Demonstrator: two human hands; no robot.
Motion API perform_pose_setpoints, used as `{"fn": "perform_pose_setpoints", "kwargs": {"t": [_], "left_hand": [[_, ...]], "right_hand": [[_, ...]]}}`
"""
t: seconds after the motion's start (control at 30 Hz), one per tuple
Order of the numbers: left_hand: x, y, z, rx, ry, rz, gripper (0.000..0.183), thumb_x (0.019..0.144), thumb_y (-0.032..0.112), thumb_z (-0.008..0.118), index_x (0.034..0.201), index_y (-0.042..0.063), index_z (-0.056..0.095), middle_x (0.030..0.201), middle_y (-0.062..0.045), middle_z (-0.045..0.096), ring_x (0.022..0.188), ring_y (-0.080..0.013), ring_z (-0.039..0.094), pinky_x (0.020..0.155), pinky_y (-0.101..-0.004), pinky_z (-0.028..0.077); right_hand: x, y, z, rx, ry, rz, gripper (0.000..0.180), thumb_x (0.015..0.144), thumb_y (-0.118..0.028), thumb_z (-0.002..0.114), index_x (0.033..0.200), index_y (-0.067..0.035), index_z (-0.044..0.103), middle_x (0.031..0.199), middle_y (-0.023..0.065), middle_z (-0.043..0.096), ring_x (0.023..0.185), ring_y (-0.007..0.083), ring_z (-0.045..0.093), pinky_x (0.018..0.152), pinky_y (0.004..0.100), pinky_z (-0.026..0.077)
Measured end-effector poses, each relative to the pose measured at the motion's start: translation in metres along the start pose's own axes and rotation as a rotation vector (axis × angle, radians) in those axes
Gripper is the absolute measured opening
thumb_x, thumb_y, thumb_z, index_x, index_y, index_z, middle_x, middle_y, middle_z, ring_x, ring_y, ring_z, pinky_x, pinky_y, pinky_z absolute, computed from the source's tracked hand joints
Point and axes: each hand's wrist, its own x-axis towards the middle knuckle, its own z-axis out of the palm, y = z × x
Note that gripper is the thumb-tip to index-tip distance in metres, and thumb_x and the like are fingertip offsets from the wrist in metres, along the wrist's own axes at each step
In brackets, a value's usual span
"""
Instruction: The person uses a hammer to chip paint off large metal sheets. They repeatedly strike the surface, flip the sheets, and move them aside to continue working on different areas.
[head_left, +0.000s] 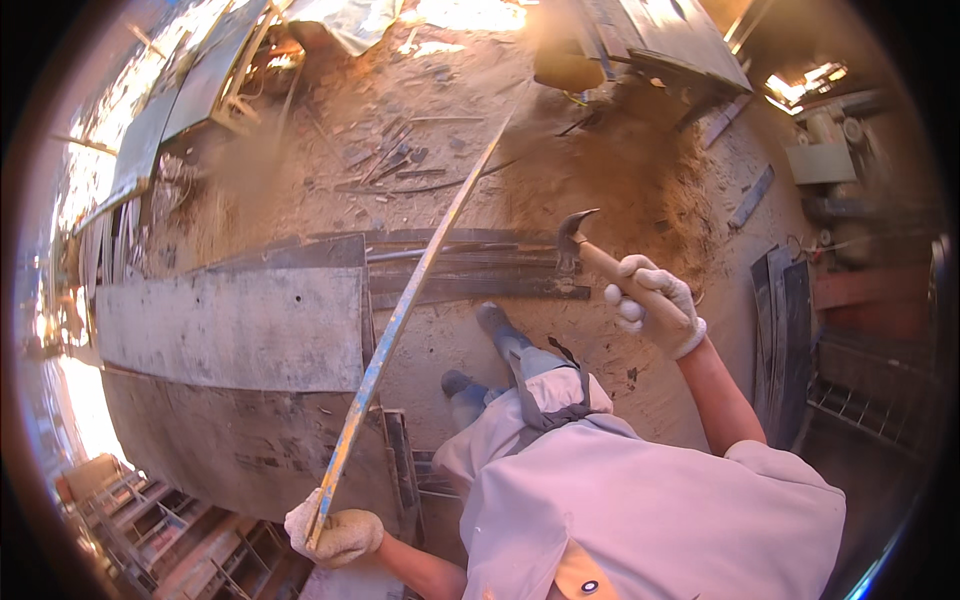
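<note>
A claw hammer (592, 255) is in my right hand (664, 307), which wears a white knit glove and wraps the wooden handle. Its dark metal head points up and away from me, touching nothing. My left hand (334, 529), gloved too, grips the near end of a long narrow strip (405, 307) with worn blue and yellow paint. The strip slants away to the upper right; its far end blurs into the dusty ground, and I cannot tell whether it touches there. Hammer and strip are apart.
Large flat boards (232, 330) lie stacked on my left. Dark long strips (480, 270) lie on the ground ahead, with scattered scraps (397, 154) beyond. Dark planks (784, 337) stand at right, near machinery (825, 157). A stack of framed pieces (172, 525) is at lower left.
</note>
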Motion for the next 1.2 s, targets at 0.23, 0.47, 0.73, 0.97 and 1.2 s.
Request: {"fn": "perform_pose_setpoints", "kwargs": {"t": [0.23, 0.47, 0.73, 0.97, 1.2], "left_hand": [[-0.023, 0.033, -0.006, 0.091, 0.022, -0.116, 0.067, 0.108, 0.055, 0.018, 0.081, 0.004, 0.051, 0.071, -0.008, 0.055, 0.064, -0.0197, 0.052, 0.056, -0.0303, 0.045], [-0.018, 0.016, -0.008, 0.075, 0.252, -0.16, 0.076, 0.105, 0.062, 0.02, 0.065, 0.004, 0.049, 0.063, -0.008, 0.054, 0.058, -0.0215, 0.052, 0.056, -0.0337, 0.045], [0.037, -0.017, -0.094, -0.246, 0.29, 0.102, 0.066, 0.104, 0.054, 0.027, 0.069, 0.004, 0.052, 0.065, -0.013, 0.057, 0.062, -0.0266, 0.057, 0.063, -0.0398, 0.051], [0.05, -0.043, -0.159, -0.79, 0.221, 0.169, 0.058, 0.102, 0.052, 0.04, 0.076, 0.003, 0.057, 0.076, -0.017, 0.062, 0.067, -0.0307, 0.062, 0.068, -0.0452, 0.054], [0.019, -0.061, -0.198, -1.073, 0.152, 0.121, 0.052, 0.099, 0.05, 0.053, 0.084, 0.001, 0.062, 0.086, -0.022, 0.068, 0.072, -0.0349, 0.067, 0.072, -0.0507, 0.056]], "right_hand": [[0.034, -0.037, -0.002, 0.017, -0.1, 0.079, 0.024, 0.099, -0.026, 0.056, 0.118, -0.014, 0.064, 0.092, 0.0122, 0.058, 0.065, 0.0172, 0.055, 0.05, 0.0312, 0.047], [0.063, -0.033, 0.024, -0.059, -0.183, 0.11, 0.026, 0.099, -0.025, 0.055, 0.123, -0.019, 0.062, 0.101, 0.0142, 0.065, 0.075, 0.0197, 0.065, 0.061, 0.0358, 0.051], [0.034, -0.005, 0.075, -0.738, -0.043, -0.215, 0.03, 0.101, -0.011, 0.058, 0.129, -0.018, 0.049, 0.093, 0.0066, 0.063, 0.08, 0.0181, 0.069, 0.073, 0.0369, 0.06], [0.046, 0.006, 0.096, -1.972, 0.005, -1.153, 0.044, 0.1, -0.042, 0.063, 0.083, -0.002, 0.064, 0.076, -0.0049, 0.067, 0.074, 0.0124, 0.066, 0.064, 0.0286, 0.054], [0.111, 0.093, 0.114, -0.615, 0.102, -0.371, 0.033, 0.101, -0.036, 0.061, 0.091, -0.004, 0.06, 0.065, 0.0006, 0.055, 0.049, 0.0126, 0.053, 0.045, 0.0329, 0.046]]}}
